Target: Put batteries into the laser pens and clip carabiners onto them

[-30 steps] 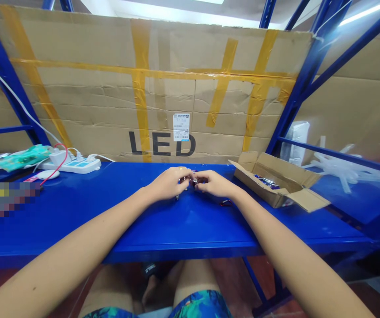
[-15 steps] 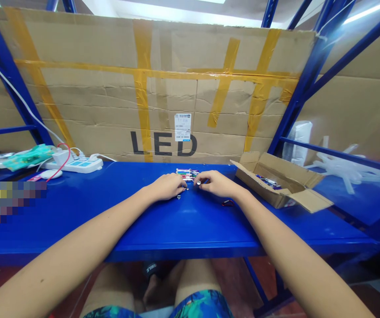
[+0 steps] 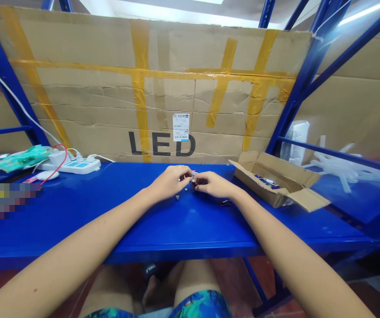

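My left hand (image 3: 174,180) is over the middle of the blue table (image 3: 137,225), fingers curled in a pinch beside the right fingertips. What it grips is too small to make out. Facing it, my right hand (image 3: 210,183) has thumb and fingers closed on a small shiny piece (image 3: 194,180). Behind the fingers, a group of slim coloured metallic items (image 3: 194,172) is mostly hidden. Small metal parts (image 3: 177,197) lie just below my left hand, and a red and black item (image 3: 226,203) is below my right wrist.
An open cardboard box (image 3: 276,185) with metallic items stands at the right. A white power strip (image 3: 77,165) with cables and a teal plastic bag (image 3: 24,158) are at the left. Behind the table stands a large cardboard sheet (image 3: 104,106); clear plastic strips (image 3: 339,163) lie far right.
My left hand has moved up and right from the small parts on the table to the right fingertips, now covering most of the coloured items. My right hand has shifted slightly.
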The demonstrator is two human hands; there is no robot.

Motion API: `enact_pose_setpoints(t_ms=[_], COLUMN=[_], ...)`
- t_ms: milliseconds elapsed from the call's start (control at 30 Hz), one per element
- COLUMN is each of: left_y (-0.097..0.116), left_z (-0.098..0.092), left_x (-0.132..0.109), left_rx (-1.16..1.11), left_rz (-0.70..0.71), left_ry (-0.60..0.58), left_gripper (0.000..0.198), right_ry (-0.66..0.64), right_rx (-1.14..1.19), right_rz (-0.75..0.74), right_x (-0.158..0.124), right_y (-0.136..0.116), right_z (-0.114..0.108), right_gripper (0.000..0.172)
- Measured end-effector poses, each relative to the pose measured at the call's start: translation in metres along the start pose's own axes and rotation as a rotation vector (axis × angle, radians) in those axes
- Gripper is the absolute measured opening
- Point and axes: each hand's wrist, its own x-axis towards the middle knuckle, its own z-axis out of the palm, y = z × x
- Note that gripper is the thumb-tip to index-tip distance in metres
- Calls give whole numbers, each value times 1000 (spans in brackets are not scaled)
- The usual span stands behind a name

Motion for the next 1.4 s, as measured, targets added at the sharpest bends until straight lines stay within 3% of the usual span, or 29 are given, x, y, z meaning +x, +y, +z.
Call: enact_pose_setpoints(t_ms=[167, 333, 433, 567, 733, 867, 1033, 1233, 1400], left_y=[3, -2, -9, -20, -20, -14, -4, 6, 3], left_z=[0, -2, 2, 12, 14, 7, 5, 11, -1], left_x=[-2, -3, -3, -4, -1, -1, -1, -2, -2], left_rx=[21, 67, 179, 250, 188, 88, 0, 41, 49], left_rz=[139, -11, -67, -83, -137, -225, -141, 35, 6], left_ry=[-110, -125, -220, -351, -388, -291, -38, -48, -77], left_gripper=[22, 22, 21, 23, 18, 12, 12, 19, 21], right_ry=[-8, -1, 11, 14, -17, -27, -18, -72, -40], right_rx=[76, 45, 18, -6, -28, -52, 16, 229, 241], right_rz=[-22, -18, -2, 4, 23, 37, 61, 64, 78], right_x=[1, 0, 0, 0, 0, -1, -2, 0, 0], right_y=[-1, 2, 3, 4, 1, -1, -4, -4, -1], right_z=[0, -3, -5, -5, -4, -4, -2, -1, -4], right_gripper=[13, 24, 27, 27, 21, 13, 10, 9, 12])
